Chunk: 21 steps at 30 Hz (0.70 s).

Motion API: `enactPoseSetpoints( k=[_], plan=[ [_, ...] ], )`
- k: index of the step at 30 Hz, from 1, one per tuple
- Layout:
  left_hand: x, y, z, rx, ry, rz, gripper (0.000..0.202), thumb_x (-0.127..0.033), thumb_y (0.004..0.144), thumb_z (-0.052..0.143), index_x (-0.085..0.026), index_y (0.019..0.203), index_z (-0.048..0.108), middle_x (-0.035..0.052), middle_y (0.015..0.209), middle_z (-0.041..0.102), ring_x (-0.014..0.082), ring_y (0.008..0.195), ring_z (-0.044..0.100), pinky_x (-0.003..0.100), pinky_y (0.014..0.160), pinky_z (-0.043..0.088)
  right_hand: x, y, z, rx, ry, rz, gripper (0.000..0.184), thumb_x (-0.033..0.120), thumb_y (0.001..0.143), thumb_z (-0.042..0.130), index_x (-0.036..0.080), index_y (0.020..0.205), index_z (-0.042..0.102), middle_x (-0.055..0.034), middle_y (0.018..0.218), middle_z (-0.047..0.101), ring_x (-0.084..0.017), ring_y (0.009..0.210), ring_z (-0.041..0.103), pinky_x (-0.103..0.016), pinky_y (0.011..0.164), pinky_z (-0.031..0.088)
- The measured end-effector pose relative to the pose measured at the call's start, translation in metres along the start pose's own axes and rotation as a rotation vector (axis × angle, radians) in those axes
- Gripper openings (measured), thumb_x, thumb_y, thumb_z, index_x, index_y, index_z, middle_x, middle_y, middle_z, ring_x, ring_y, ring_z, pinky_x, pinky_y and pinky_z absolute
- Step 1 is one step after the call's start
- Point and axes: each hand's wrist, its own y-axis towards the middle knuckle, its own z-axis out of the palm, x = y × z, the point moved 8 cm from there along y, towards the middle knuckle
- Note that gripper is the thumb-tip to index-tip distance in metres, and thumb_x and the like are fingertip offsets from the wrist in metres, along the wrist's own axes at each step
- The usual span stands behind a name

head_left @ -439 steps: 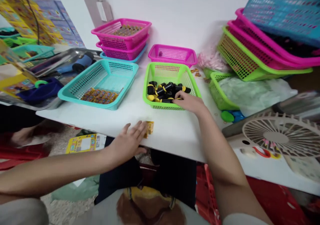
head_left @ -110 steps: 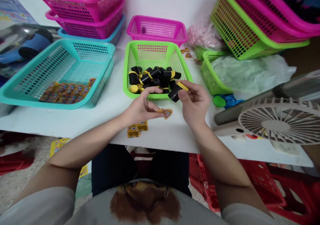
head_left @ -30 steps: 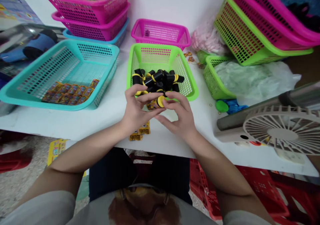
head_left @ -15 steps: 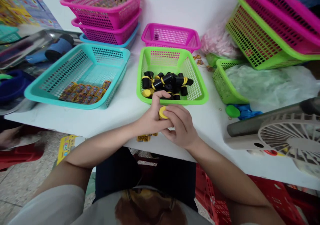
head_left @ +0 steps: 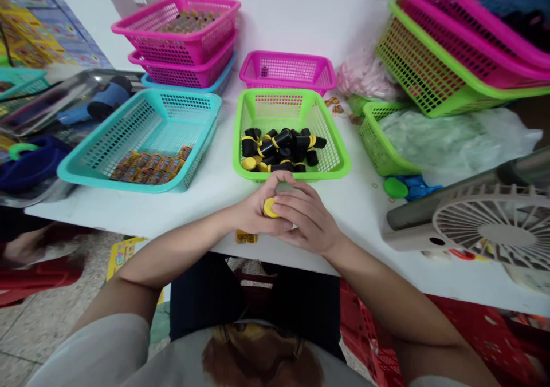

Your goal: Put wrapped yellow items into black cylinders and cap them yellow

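Between my two hands is a small piece with a round yellow cap [head_left: 268, 208]; the rest of it is hidden by my fingers. My left hand [head_left: 250, 210] is closed round it from the left. The fingers of my right hand [head_left: 310, 218] press on the yellow cap and its side from the right. Just beyond them stands a lime green basket [head_left: 294, 176], holding black cylinders [head_left: 281, 139] with yellow bands or caps. A small yellow-and-black printed piece [head_left: 246, 237] lies on the table beside my left wrist.
At left a teal basket [head_left: 116, 185] holds rows of small printed pieces [head_left: 150, 168]. Pink baskets [head_left: 176, 46] are stacked behind it, and another pink basket [head_left: 287, 60] stands at the wall. On the right are a fan [head_left: 502, 235], plastic bags [head_left: 455, 138] and tilted stacked baskets [head_left: 433, 69].
Both hands have shifted slightly left and down in view with the yellow-capped piece. My right fingers now reach further over it. The whole view has also tilted a little.
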Motion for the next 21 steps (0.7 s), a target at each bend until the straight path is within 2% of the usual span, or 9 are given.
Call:
enactPoseSetpoints(
  k=[2, 4, 6, 9, 13, 15, 17, 19, 21],
  plan=[
    [0.002, 0.0, 0.001, 0.04, 0.002, -0.016, 0.063, -0.046, 0.092, 0.075, -0.031, 0.128, 0.025, -0.0059, 0.083, 0.061, 0.0081, 0.049, 0.058, 0.021, 0.046, 0.05, 0.001, 0.002, 0.0, 0.002, -0.012, -0.022, 0.048, 0.03, 0.094, 0.071, 0.023, 0.14, 0.058, -0.0074, 0.112, 0.078, -0.024, 0.112, 0.074, -0.045, 0.111, 0.061],
    [0.001, 0.002, 0.0, 0.03, 0.021, 0.027, 0.061, -0.044, 0.093, 0.072, -0.03, 0.129, 0.025, -0.0097, 0.074, 0.056, 0.0074, 0.044, 0.053, 0.019, 0.043, 0.046, 0.0, 0.001, 0.001, 0.01, -0.039, -0.017, 0.049, 0.033, 0.096, 0.069, 0.021, 0.142, 0.056, -0.0084, 0.114, 0.077, -0.024, 0.113, 0.074, -0.048, 0.11, 0.061],
    [-0.001, 0.004, -0.004, -0.046, 0.058, 0.087, 0.057, -0.036, 0.093, 0.071, -0.03, 0.127, 0.025, -0.0145, 0.066, 0.046, 0.005, 0.04, 0.043, 0.016, 0.041, 0.039, -0.003, -0.003, 0.002, 0.009, -0.082, -0.014, 0.051, 0.034, 0.1, 0.064, 0.019, 0.147, 0.053, -0.0106, 0.116, 0.076, -0.025, 0.115, 0.074, -0.051, 0.107, 0.062],
    [-0.002, 0.006, -0.009, -0.18, 0.162, 0.127, 0.056, -0.023, 0.088, 0.069, -0.03, 0.121, 0.025, -0.0177, 0.062, 0.033, 0.0025, 0.039, 0.03, 0.014, 0.041, 0.03, -0.006, -0.007, 0.001, -0.009, -0.147, -0.035, 0.054, 0.029, 0.102, 0.058, 0.017, 0.153, 0.047, -0.013, 0.12, 0.075, -0.025, 0.12, 0.072, -0.045, 0.102, 0.066],
    [-0.004, 0.003, -0.021, -0.343, 0.342, 0.136, 0.054, -0.014, 0.087, 0.064, -0.029, 0.121, 0.025, -0.0159, 0.065, 0.032, 0.0033, 0.04, 0.033, 0.016, 0.042, 0.03, -0.014, -0.005, 0.001, 0.022, -0.164, 0.021, 0.056, 0.028, 0.102, 0.059, 0.017, 0.155, 0.045, -0.0143, 0.127, 0.072, -0.022, 0.125, 0.069, -0.036, 0.102, 0.065],
    [-0.01, 0.001, -0.031, -0.414, 0.476, 0.191, 0.053, -0.013, 0.088, 0.064, -0.028, 0.121, 0.025, -0.014, 0.069, 0.04, 0.0047, 0.044, 0.043, 0.017, 0.045, 0.036, -0.023, -0.002, 0.001, 0.052, -0.081, 0.12, 0.054, 0.028, 0.098, 0.064, 0.023, 0.15, 0.052, -0.0136, 0.134, 0.068, -0.024, 0.128, 0.067, -0.041, 0.103, 0.064],
    [-0.014, -0.003, -0.037, -0.456, 0.663, 0.265, 0.054, -0.015, 0.088, 0.067, -0.026, 0.121, 0.025, -0.0093, 0.077, 0.053, 0.0079, 0.054, 0.058, 0.02, 0.053, 0.044, -0.038, -0.003, 0.0, 0.043, 0.092, 0.298, 0.052, 0.034, 0.092, 0.071, 0.027, 0.142, 0.059, -0.0127, 0.135, 0.066, -0.025, 0.122, 0.068, -0.043, 0.096, 0.065],
    [-0.013, -0.005, -0.037, -0.438, 0.888, 0.303, 0.051, -0.025, 0.091, 0.069, -0.024, 0.121, 0.027, -0.0006, 0.09, 0.064, 0.0136, 0.07, 0.069, 0.024, 0.06, 0.049, -0.055, -0.01, 0.002, 0.009, 0.303, 0.519, 0.05, 0.041, 0.088, 0.076, 0.027, 0.134, 0.065, -0.0108, 0.125, 0.07, -0.022, 0.104, 0.072, -0.04, 0.083, 0.066],
    [-0.006, -0.006, -0.032, -0.38, 1.117, 0.288, 0.042, -0.034, 0.097, 0.062, -0.021, 0.122, 0.03, 0.0084, 0.101, 0.07, 0.0195, 0.081, 0.074, 0.027, 0.062, 0.052, -0.066, -0.018, 0.007, 0.007, 0.451, 0.706, 0.04, 0.044, 0.085, 0.08, 0.026, 0.12, 0.072, -0.0071, 0.108, 0.075, -0.018, 0.087, 0.071, -0.035, 0.075, 0.063]
  ],
)
